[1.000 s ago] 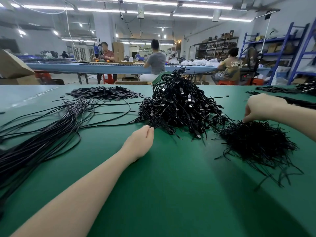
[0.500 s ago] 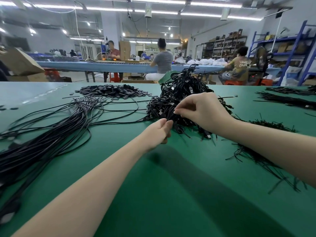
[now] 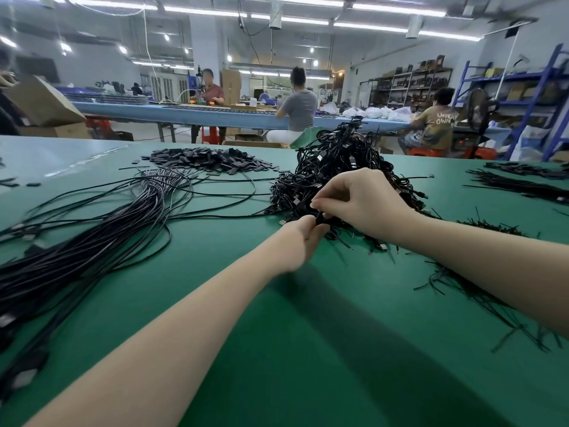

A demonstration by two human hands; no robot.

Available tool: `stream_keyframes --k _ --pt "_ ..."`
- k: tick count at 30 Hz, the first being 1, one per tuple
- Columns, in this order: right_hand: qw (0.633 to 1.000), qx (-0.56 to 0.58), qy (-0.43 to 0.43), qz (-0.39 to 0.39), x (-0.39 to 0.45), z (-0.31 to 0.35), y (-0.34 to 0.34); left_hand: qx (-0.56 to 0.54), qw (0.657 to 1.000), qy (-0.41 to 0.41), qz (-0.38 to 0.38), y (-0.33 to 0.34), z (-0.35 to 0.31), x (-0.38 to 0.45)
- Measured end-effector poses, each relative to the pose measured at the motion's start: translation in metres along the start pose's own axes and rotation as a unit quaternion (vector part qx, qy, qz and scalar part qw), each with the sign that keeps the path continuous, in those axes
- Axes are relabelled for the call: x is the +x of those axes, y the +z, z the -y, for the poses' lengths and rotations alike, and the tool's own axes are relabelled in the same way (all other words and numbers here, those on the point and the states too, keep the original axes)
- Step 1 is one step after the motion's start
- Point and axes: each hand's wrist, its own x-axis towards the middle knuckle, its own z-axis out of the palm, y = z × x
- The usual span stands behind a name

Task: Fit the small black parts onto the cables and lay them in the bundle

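Two bare hands meet at the near edge of a tangled heap of black cables [image 3: 338, 167] on the green bench [image 3: 308, 349]. Left hand [image 3: 303, 238] has its fingers curled round a thin black cable end that sticks up from its grasp. Right hand [image 3: 360, 201] comes in from the right, above the left, with thumb and fingertips pinched on the same small black piece where the hands touch; whether that piece is a separate part or the cable's own end is too small to tell.

Left of the hands, a long bundle of straight cables [image 3: 92, 241] sweeps from the bench's near left corner toward the middle, a few loose strands looping out from it. Behind the bundle, near the far edge, lies a flat pile of small black parts [image 3: 209, 160]. On the right, partly under the right forearm, sits a scatter of thin black ties [image 3: 480, 291]. More dark cables [image 3: 520, 186] lie at the far right. Beyond the bench, people sit at a long blue table [image 3: 184, 114].
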Motion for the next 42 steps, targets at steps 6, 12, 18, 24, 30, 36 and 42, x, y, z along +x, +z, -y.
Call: stream_keyframes --k 6,12,18,24,30,36,42 --pt "1.0 0.024 0.012 0.009 0.004 0.002 0.001 0.112 0.994 -0.004 0.008 0.004 -0.001 0.003" --pt "0.997 0.018 0.019 0.069 0.012 -0.003 -0.008 0.205 0.979 -0.008 -0.003 0.012 -0.004 -0.001" --pt "0.92 0.122 0.179 0.328 0.029 -0.031 -0.038 0.333 0.895 0.281 -0.098 0.01 -0.002 -0.01" --pt "0.78 0.495 0.343 0.169 0.01 -0.037 0.007 -0.053 0.973 0.155 -0.16 0.012 -0.005 -0.005" --pt "0.7 0.579 0.394 -0.138 0.003 -0.007 0.081 -0.23 0.953 -0.066 -0.187 0.003 0.016 0.008" --pt "0.71 0.61 0.339 -0.093 -0.004 -0.013 0.088 -0.232 0.959 -0.054 -0.152 -0.006 0.029 0.008" --pt "0.759 0.575 0.306 0.025 -0.008 -0.023 0.089 -0.226 0.968 -0.057 -0.09 -0.01 0.037 0.013"
